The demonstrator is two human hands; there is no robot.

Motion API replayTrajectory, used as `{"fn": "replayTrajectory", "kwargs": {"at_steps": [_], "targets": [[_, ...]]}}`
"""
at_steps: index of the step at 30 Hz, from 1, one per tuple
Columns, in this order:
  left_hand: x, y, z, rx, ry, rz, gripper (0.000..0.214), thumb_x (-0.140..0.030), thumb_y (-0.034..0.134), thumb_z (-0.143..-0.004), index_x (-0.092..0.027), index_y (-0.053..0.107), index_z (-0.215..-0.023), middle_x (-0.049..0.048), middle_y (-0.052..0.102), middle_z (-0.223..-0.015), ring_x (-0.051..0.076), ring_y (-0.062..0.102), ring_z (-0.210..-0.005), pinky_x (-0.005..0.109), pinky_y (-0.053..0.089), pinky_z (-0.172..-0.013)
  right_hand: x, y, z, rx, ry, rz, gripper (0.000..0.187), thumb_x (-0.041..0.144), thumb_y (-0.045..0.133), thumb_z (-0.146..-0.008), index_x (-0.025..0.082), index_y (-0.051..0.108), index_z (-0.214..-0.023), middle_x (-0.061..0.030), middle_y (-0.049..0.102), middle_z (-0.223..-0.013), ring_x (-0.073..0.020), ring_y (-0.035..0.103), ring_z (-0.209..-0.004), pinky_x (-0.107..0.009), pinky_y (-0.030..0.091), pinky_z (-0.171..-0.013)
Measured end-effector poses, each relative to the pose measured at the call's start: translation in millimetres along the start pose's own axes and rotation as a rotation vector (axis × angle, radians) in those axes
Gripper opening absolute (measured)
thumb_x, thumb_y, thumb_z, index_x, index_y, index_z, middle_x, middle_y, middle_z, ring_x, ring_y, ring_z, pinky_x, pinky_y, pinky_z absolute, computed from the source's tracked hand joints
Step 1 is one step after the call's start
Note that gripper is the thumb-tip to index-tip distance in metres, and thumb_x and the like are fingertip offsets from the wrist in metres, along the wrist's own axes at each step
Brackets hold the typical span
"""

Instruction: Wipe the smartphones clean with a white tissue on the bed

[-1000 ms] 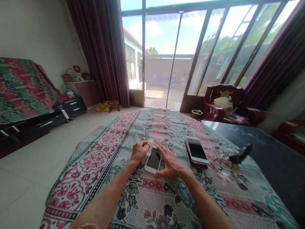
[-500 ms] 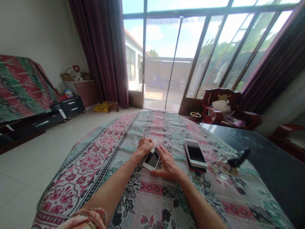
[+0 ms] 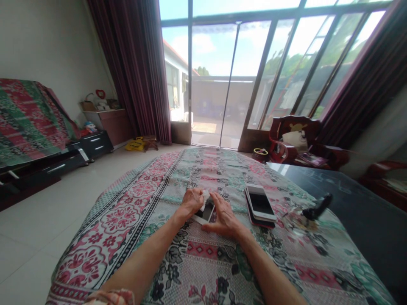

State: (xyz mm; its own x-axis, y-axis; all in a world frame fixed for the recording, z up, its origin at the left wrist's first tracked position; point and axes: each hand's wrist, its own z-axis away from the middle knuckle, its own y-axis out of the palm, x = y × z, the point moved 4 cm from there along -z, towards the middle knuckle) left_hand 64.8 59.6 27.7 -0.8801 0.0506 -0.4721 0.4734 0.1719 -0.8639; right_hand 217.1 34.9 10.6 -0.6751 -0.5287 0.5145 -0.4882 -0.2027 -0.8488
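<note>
A white smartphone [image 3: 208,212] with a dark screen lies on the patterned cloth in front of me. My left hand [image 3: 193,201] is closed around a crumpled white tissue [image 3: 205,198], pressed on the phone's upper screen. The hand and tissue cover part of the phone. On the right side, my right hand [image 3: 224,214] grips the phone, its fingers along the far right edge and its thumb near the bottom corner. To the right, a larger white phone or tablet [image 3: 260,202] rests on a dark, red-edged flat item [image 3: 269,224].
A clear container [image 3: 294,222] with a black top part [image 3: 318,208] is at the right on the tablecloth [image 3: 210,262]. Beyond it is a dark glossy tabletop [image 3: 359,212]. A wooden chair [image 3: 295,140] stands near the glass doors. A yellow bag [image 3: 135,144] lies on the floor.
My left hand has moved the tissue slightly lower across the phone's screen, covering more of it. My right hand keeps its place at the phone's edge. The view has shifted a little.
</note>
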Motion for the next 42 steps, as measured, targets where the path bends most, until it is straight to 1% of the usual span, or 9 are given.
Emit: {"fn": "replayTrajectory", "kwargs": {"at_steps": [7,13,16,21,25,30,35,38,42], "targets": [[8.3,-1.5,32.1,-0.045,0.090,-0.036,0.020,-0.016,0.052,-0.082,-0.016,0.069,-0.094,0.0088,0.072,-0.093,0.019,0.066,-0.088,0.026,0.045,-0.082,-2.7,1.2,0.2,0.017,0.025,-0.017,0.120,0.053,0.078,-0.055,0.015,0.016,-0.150,-0.0210,0.018,-0.154,-0.0337,0.014,-0.144,-0.054,0.014,-0.114],[18.4,-4.6,59.4,-0.061,0.155,-0.013,0.016,-0.016,0.052,-0.083,-0.017,0.066,-0.090,0.0081,0.070,-0.089,0.019,0.065,-0.085,0.026,0.046,-0.079,-2.9,0.9,0.5,0.010,0.011,-0.050,0.122,0.055,0.079,-0.053,0.019,0.014,-0.151,-0.0202,0.017,-0.155,-0.0349,0.014,-0.144,-0.056,0.015,-0.113],[20.0,-6.6,64.7,-0.051,0.166,-0.013,0.015,-0.017,0.052,-0.083,-0.017,0.066,-0.090,0.0081,0.070,-0.089,0.019,0.065,-0.086,0.026,0.046,-0.078,-3.1,1.1,0.4,0.009,0.010,-0.042,0.123,0.055,0.079,-0.053,0.017,0.014,-0.151,-0.0206,0.017,-0.155,-0.0345,0.014,-0.144,-0.055,0.014,-0.114],[11.8,-6.6,52.0,-0.023,0.122,-0.082,0.016,-0.016,0.052,-0.084,-0.018,0.066,-0.092,0.0079,0.070,-0.092,0.019,0.065,-0.089,0.026,0.045,-0.081,-4.7,2.2,-0.5,-0.003,-0.002,-0.038,0.123,0.055,0.079,-0.053,0.017,0.015,-0.151,-0.0205,0.018,-0.155,-0.0346,0.014,-0.144,-0.055,0.014,-0.114],[1.2,-1.2,33.1,0.004,0.118,-0.151,0.018,-0.016,0.049,-0.086,-0.016,0.065,-0.094,0.0096,0.070,-0.095,0.020,0.064,-0.092,0.027,0.045,-0.082,-7.3,4.3,-1.1,-0.021,-0.001,-0.044,0.123,0.053,0.079,-0.052,0.019,0.015,-0.151,-0.0197,0.019,-0.155,-0.0352,0.016,-0.143,-0.056,0.015,-0.113],[-10.5,3.2,6.1,0.028,0.095,-0.212,0.022,-0.017,0.046,-0.088,-0.015,0.065,-0.099,0.0107,0.069,-0.100,0.019,0.064,-0.096,0.026,0.045,-0.085,-4.0,2.9,-0.5,-0.038,-0.015,-0.034,0.123,0.052,0.079,-0.052,0.015,0.016,-0.150,-0.0200,0.022,-0.154,-0.0342,0.018,-0.142,-0.053,0.017,-0.113],[-21.9,4.9,-19.9,0.049,0.015,-0.229,0.020,-0.019,0.048,-0.086,-0.017,0.067,-0.093,0.0096,0.071,-0.096,0.019,0.064,-0.095,0.026,0.046,-0.083,0.6,-0.6,0.1,-0.026,0.003,-0.037,0.122,0.051,0.079,-0.053,0.015,0.015,-0.150,-0.0203,0.023,-0.153,-0.0347,0.019,-0.142,-0.053,0.019,-0.113],[-26.0,8.5,-23.8,0.041,0.006,-0.241,0.021,-0.020,0.047,-0.088,-0.017,0.067,-0.092,0.0102,0.070,-0.094,0.020,0.064,-0.094,0.027,0.046,-0.082,-0.1,-0.5,0.1,-0.036,-0.004,-0.046,0.122,0.052,0.078,-0.053,0.016,0.015,-0.150,-0.0201,0.024,-0.152,-0.0345,0.020,-0.142,-0.052,0.019,-0.113],[-22.1,13.1,-12.3,0.028,0.049,-0.254,0.025,-0.019,0.041,-0.091,-0.015,0.064,-0.100,0.0115,0.067,-0.102,0.019,0.062,-0.096,0.027,0.045,-0.083,-2.1,0.8,-0.2,-0.053,-0.022,-0.060,0.123,0.056,0.078,-0.053,0.018,0.013,-0.151,-0.0191,0.025,-0.152,-0.0347,0.021,-0.141,-0.053,0.019,-0.113]]}}
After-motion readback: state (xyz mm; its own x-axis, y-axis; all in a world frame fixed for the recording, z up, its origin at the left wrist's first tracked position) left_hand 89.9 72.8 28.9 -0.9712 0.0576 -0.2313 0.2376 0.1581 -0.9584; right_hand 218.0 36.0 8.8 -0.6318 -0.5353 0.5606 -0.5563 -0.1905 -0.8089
